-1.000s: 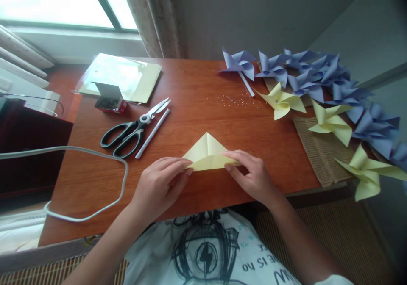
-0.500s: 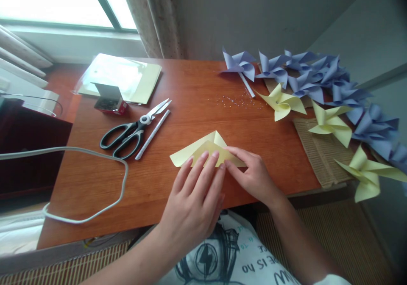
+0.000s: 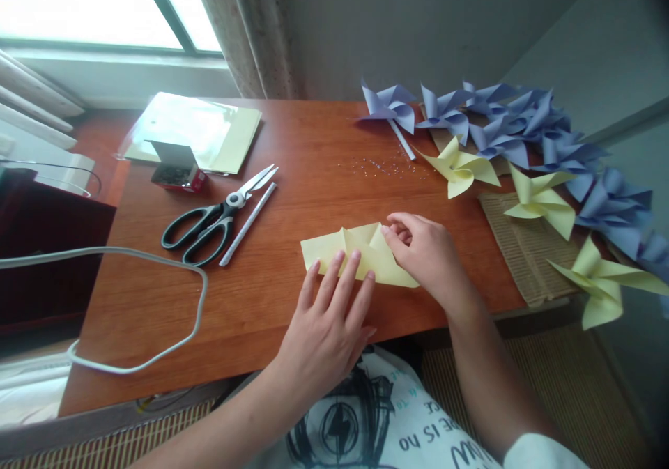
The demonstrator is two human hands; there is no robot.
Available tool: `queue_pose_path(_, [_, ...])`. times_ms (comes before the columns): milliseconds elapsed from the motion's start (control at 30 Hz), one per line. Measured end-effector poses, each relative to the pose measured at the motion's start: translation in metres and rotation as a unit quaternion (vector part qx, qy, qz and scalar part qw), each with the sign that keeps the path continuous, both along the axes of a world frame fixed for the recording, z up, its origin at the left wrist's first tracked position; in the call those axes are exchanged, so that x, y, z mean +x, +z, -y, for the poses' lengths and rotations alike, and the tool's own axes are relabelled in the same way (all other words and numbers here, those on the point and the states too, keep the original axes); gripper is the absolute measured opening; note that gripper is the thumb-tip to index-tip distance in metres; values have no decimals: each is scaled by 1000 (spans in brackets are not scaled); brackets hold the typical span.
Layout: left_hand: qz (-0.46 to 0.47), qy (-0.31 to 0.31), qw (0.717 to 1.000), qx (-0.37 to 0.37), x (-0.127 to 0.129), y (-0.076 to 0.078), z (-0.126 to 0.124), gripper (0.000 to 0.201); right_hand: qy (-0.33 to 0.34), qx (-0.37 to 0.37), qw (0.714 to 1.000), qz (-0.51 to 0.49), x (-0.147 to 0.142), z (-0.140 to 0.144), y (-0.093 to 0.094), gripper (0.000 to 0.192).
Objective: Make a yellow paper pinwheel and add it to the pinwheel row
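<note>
Unfolded wider since half a second ago, the yellow paper sheet [image 3: 360, 256] now lies flatter near the wooden table's [image 3: 293, 141] front edge. Left hand [image 3: 327, 323] presses spread fingers on its near side; right hand [image 3: 426, 253] pinches a raised flap at its top. Scissors [image 3: 212, 218] and a rolled paper stick [image 3: 248, 223] lie left; yellow pinwheels [image 3: 460, 167] and purple pinwheels [image 3: 502, 127] lie right.

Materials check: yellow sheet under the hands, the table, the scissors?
Yellow sheet: looks like thin matte paper; it holds sharp creases and raised flaps under the left hand and right hand.
Table: reddish-brown wood or wood-look laminate, visible grain, slight sheen.
Scissors: shiny metal blades, black handles, probably plastic.
</note>
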State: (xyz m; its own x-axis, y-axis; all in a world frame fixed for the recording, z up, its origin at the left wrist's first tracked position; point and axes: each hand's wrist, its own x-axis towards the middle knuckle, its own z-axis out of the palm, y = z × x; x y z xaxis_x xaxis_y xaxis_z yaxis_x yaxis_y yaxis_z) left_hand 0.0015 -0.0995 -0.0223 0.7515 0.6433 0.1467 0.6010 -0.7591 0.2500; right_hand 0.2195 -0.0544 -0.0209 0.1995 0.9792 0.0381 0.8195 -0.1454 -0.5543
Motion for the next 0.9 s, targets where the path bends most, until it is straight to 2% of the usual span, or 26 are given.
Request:
queue_pose_path(100, [1,-9,1000,3,3,-3,1,64,18,-31,999,1,-3,-7,1,20])
queue_pose_path(267, [-13,-40,999,-4,5,-5,-3,66,61,-42,994,-82,-10,-16,3,24])
queue_pose_path(467, [-16,-60,998,-11,5,-4,-14,65,110,-47,976,-181,-15,-21,7,15])
queue_pose_path(633, [9,-54,998,-20,5,-5,-16,62,99,-63,969,-217,-16,-19,4,8])
queue_pose_path(800, [91,-29,995,-15,0,2,-22,39,92,-97,943,-304,-16,-14,3,7])
queue_pose_path(900, [142,48,989,-15,-4,11,-39,36,117,-112,921,-355,-19,-11,5,6])
